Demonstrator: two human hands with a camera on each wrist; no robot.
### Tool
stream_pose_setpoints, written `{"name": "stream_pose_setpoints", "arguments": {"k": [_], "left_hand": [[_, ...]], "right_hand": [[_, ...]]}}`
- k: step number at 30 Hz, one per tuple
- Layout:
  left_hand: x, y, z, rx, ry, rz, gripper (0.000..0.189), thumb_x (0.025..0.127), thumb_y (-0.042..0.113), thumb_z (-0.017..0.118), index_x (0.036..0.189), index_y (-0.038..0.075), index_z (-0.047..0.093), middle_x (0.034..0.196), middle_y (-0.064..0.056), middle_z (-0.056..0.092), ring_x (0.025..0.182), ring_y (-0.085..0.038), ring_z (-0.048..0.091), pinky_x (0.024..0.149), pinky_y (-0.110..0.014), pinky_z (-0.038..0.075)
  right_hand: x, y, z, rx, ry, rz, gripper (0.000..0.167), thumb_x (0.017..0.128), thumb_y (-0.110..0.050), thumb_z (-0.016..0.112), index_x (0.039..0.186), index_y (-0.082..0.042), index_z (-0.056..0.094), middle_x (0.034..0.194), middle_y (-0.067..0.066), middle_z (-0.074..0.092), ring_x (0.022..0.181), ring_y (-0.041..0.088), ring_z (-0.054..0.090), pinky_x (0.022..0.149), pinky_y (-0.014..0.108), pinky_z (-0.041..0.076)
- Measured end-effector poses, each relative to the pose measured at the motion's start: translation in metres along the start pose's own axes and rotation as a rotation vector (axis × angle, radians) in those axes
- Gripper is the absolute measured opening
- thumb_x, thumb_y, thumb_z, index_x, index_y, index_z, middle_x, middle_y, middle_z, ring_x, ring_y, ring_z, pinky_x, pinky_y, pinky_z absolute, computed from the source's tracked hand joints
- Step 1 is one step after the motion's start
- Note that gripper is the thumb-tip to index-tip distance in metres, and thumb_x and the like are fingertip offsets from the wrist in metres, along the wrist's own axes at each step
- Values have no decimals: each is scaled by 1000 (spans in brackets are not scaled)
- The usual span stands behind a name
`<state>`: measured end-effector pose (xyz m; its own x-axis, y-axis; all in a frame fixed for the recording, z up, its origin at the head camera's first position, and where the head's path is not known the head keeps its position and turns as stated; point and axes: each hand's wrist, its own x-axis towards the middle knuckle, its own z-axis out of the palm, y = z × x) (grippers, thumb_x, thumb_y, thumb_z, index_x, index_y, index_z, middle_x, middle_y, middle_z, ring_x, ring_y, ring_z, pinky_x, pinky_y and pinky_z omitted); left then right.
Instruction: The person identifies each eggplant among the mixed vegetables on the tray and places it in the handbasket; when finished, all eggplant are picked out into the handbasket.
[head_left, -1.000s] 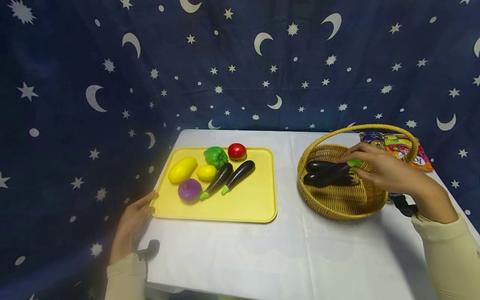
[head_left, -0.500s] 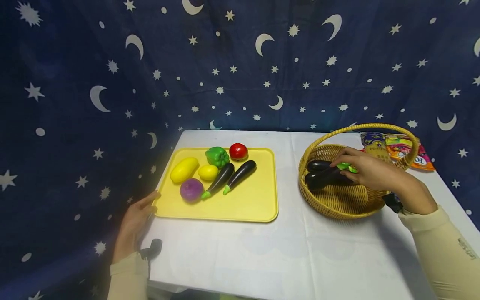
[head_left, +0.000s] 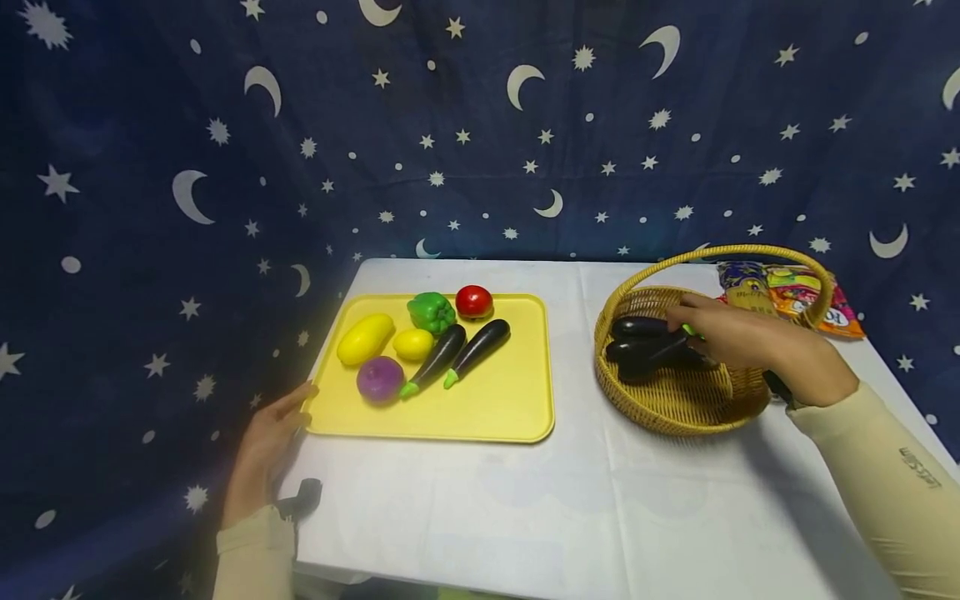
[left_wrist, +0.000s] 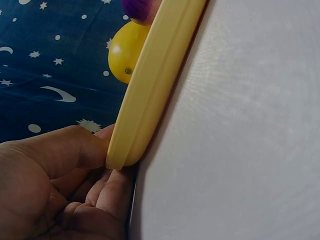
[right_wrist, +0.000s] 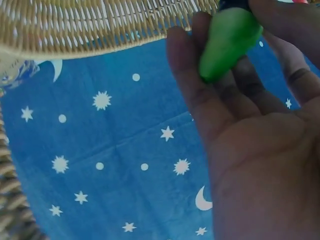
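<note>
In the head view my right hand [head_left: 723, 333] reaches into the wicker basket [head_left: 675, 427] and pinches an eggplant [head_left: 651, 362] at its green stem end. The right wrist view shows that green cap [right_wrist: 230, 42] between thumb and fingers. Other dark eggplants [head_left: 637, 327] lie under and beside it in the basket, partly covered. At the left, my left hand [head_left: 266, 446] grips the near left corner of the yellow tray [head_left: 480, 421]. Its thumb lies on the rim and its fingers are beneath, as the left wrist view shows.
The tray holds two eggplants [head_left: 480, 350], a purple onion-like vegetable [head_left: 380, 380], a lemon [head_left: 413, 344], a yellow mango-like fruit [head_left: 365, 340], a green bell pepper [head_left: 432, 313] and a tomato [head_left: 474, 302]. The basket's handle [head_left: 720, 252] arches overhead. Snack bags [head_left: 813, 296] lie behind the basket.
My right hand has moved slightly left within the basket, bringing the eggplant down against the others. The left hand stays on the tray's corner.
</note>
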<state>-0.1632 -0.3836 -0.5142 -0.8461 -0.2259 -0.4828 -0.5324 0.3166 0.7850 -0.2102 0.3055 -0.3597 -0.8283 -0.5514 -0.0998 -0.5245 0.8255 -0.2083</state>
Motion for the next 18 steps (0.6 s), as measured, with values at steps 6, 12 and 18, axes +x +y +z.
{"name": "stream_pose_setpoints", "arguments": {"k": [6,12,18], "left_hand": [[0,1,1,6,1,9,60,107,21,53,164,36,42,177,13,25,170,-31,9,136,-64,11],[0,3,0,21,9,6,59,107,22,53,163,36,42,177,14,26,170,-31,9,136,-65,10],[2,2,-1,-6,18,26,56,106,18,53,160,35,49,176,14,27,170,-29,7,137,-62,6]], "right_hand": [[8,-1,-4,-54,-20,-5,27,89,4,78,103,-14,63,105,3,61,86,12,57,74,29,54],[13,-1,-3,-97,-51,-4,26,88,-1,81,99,-13,61,96,2,59,81,13,55,73,33,54],[16,7,6,-73,-197,41,23,91,-3,79,94,-13,59,86,0,57,79,16,52,69,32,49]]}}
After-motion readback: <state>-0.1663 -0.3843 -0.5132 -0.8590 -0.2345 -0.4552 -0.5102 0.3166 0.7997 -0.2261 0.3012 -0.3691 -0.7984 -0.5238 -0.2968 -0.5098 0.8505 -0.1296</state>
